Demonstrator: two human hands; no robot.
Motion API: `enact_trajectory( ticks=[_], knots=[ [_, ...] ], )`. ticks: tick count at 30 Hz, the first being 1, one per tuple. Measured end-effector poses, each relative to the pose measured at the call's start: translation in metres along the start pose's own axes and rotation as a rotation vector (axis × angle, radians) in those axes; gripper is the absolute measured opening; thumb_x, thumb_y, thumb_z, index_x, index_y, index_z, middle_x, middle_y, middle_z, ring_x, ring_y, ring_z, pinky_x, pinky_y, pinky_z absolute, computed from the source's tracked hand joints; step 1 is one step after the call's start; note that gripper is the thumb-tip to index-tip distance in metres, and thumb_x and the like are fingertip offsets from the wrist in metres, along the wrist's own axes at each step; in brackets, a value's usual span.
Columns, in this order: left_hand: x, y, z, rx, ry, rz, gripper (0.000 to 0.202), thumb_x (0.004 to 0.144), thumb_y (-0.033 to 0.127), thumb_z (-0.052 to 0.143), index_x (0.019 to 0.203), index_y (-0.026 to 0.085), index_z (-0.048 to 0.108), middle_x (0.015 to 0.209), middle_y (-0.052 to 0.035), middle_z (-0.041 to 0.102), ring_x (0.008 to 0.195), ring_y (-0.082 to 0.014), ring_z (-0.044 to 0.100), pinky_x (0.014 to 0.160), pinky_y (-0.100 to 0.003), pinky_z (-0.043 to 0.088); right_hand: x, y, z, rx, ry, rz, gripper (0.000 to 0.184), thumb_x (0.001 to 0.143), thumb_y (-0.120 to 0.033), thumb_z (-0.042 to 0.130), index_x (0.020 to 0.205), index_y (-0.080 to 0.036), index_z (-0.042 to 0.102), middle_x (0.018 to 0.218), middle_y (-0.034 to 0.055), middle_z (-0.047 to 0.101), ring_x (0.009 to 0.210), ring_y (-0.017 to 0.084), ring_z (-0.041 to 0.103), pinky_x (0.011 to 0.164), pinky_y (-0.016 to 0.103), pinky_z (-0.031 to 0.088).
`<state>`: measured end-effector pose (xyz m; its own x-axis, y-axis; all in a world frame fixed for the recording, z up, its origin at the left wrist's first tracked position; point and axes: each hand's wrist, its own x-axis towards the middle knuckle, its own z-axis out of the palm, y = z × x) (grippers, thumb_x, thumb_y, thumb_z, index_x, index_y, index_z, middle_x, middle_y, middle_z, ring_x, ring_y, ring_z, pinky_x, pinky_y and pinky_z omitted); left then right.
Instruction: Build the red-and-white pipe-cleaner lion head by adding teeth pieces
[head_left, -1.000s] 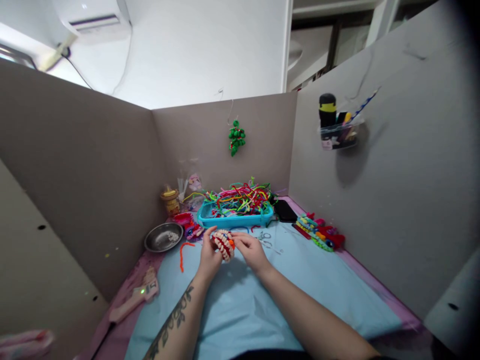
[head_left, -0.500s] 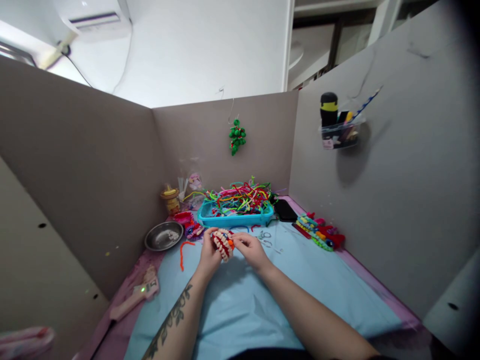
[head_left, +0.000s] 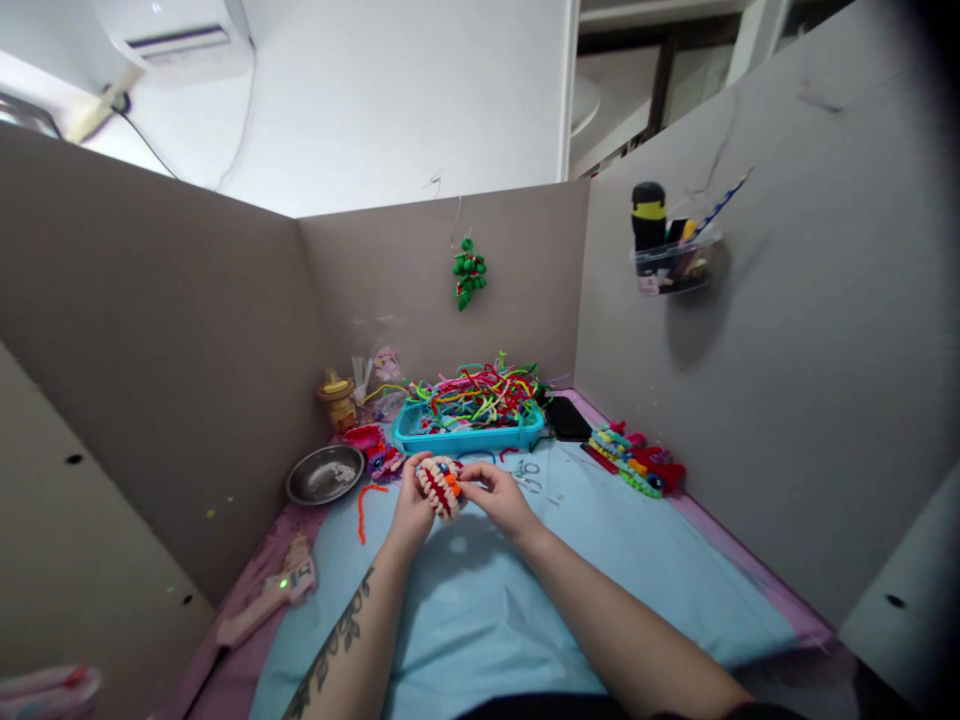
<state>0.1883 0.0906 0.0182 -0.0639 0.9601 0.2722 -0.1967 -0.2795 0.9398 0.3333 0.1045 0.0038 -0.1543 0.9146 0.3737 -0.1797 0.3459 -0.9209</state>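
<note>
Above the blue sheet, my left hand point(head_left: 412, 507) is closed round the left side of a small cream-and-red pipe-cleaner figure point(head_left: 438, 489). The figure has ribbed cream rows, a red strip between them and a blue eye-like spot near its top. An orange pipe-cleaner piece point(head_left: 452, 484) stands out on its right side. Fingers of my right hand point(head_left: 491, 492) pinch at that orange piece; their tips are partly hidden. A loose orange pipe cleaner point(head_left: 363, 513) lies bent on the sheet, left of my left hand.
Behind my hands stands a blue tray point(head_left: 465, 440) heaped with coloured pipe cleaners. A metal bowl point(head_left: 325, 475) and a pink glue gun point(head_left: 270, 598) lie left. Scissors point(head_left: 527, 476), a black phone point(head_left: 567, 418) and finished-looking pipe-cleaner pieces point(head_left: 637, 462) are right. Grey partitions surround the table.
The figure has turned slightly in my left hand, and the orange piece shows a little more. My right fingers stay beside it. The whole view has shifted slightly.
</note>
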Motion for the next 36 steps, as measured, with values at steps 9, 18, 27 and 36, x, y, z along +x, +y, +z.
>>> enact_trajectory(
  ticks=[9, 18, 27, 36],
  knots=[
    [0.005, -0.009, -0.001, -0.149, 0.065, -0.068, 0.060, 0.055, 0.017, 0.074, 0.107, 0.021, 0.044, 0.091, -0.0012, 0.060, 0.074, -0.0127, 0.060, 0.068, -0.026, 0.047, -0.008, -0.010, 0.000, -0.346, -0.028, -0.367, 0.019, 0.080, -0.022, 0.054, 0.092, -0.027, 0.068, 0.091, 0.0048, 0.067, 0.091, 0.021, 0.058, 0.086, 0.038, 0.043],
    [0.009, -0.012, -0.001, -0.222, 0.061, -0.084, 0.055, 0.051, 0.014, 0.075, 0.099, 0.021, 0.049, 0.082, 0.0009, 0.061, 0.068, -0.0114, 0.058, 0.063, -0.022, 0.044, -0.011, -0.011, 0.000, -0.526, -0.109, -0.477, 0.028, 0.077, -0.026, 0.060, 0.105, -0.023, 0.060, 0.098, 0.0066, 0.063, 0.094, 0.022, 0.055, 0.085, 0.037, 0.043],
    [0.009, -0.010, -0.006, -0.382, -0.082, -0.194, 0.048, 0.063, 0.013, 0.068, 0.106, 0.019, 0.048, 0.083, -0.0025, 0.065, 0.065, -0.0131, 0.061, 0.060, -0.023, 0.045, -0.007, -0.005, 0.001, -0.542, -0.009, -0.411, 0.030, 0.072, -0.022, 0.064, 0.101, -0.022, 0.059, 0.091, 0.0045, 0.060, 0.087, 0.019, 0.054, 0.075, 0.032, 0.046],
    [0.007, -0.003, -0.008, -0.442, -0.186, -0.192, 0.060, 0.066, 0.017, 0.073, 0.119, 0.020, 0.044, 0.089, -0.0053, 0.068, 0.070, -0.0141, 0.063, 0.067, -0.025, 0.047, -0.005, -0.005, -0.001, -0.414, 0.072, -0.276, 0.030, 0.071, -0.024, 0.063, 0.101, -0.022, 0.059, 0.092, 0.0039, 0.059, 0.080, 0.016, 0.056, 0.061, 0.025, 0.048]
  ],
)
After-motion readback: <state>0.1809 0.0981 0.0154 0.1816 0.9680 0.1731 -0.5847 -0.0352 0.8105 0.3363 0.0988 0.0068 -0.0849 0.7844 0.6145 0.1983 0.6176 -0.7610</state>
